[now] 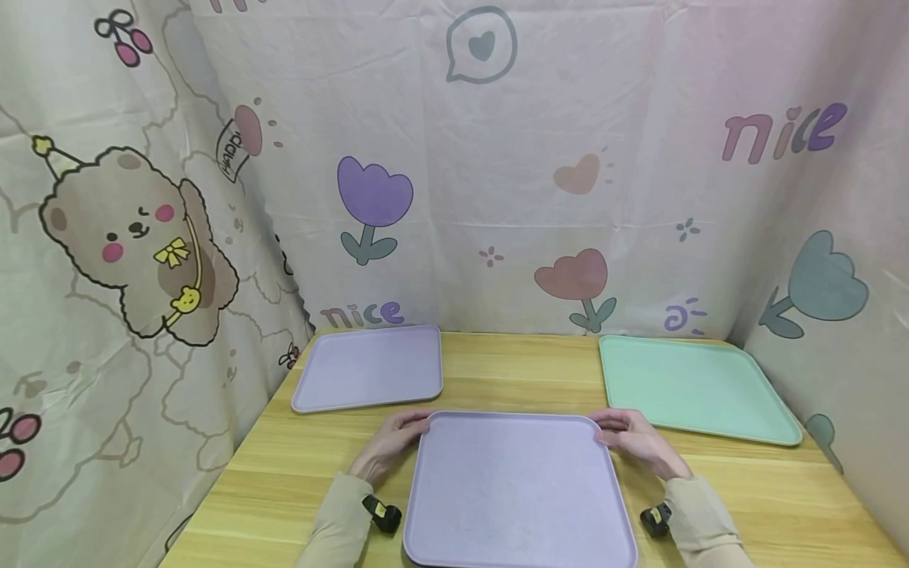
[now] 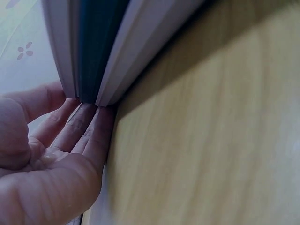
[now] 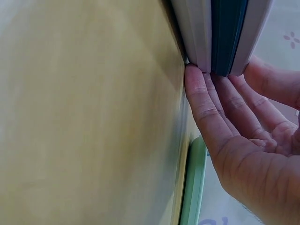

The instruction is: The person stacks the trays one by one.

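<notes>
A lilac tray (image 1: 518,489) lies in front of me, on top of a stack. In the left wrist view a dark teal tray (image 2: 96,47) shows between two pale tray edges. My left hand (image 1: 394,442) touches the stack's far left corner, thumb at the upper edge and nearly straight fingers against the side. At the far right corner, my right hand (image 1: 635,438) touches the stack the same way. The right wrist view shows its fingertips (image 3: 199,86) against the lower edges. Both palms stay off the trays.
A second lilac tray (image 1: 372,367) lies at the back left of the wooden table (image 1: 525,367). The mint green tray (image 1: 699,386) is at the back right. Printed curtains (image 1: 490,197) hang behind the table and along both sides.
</notes>
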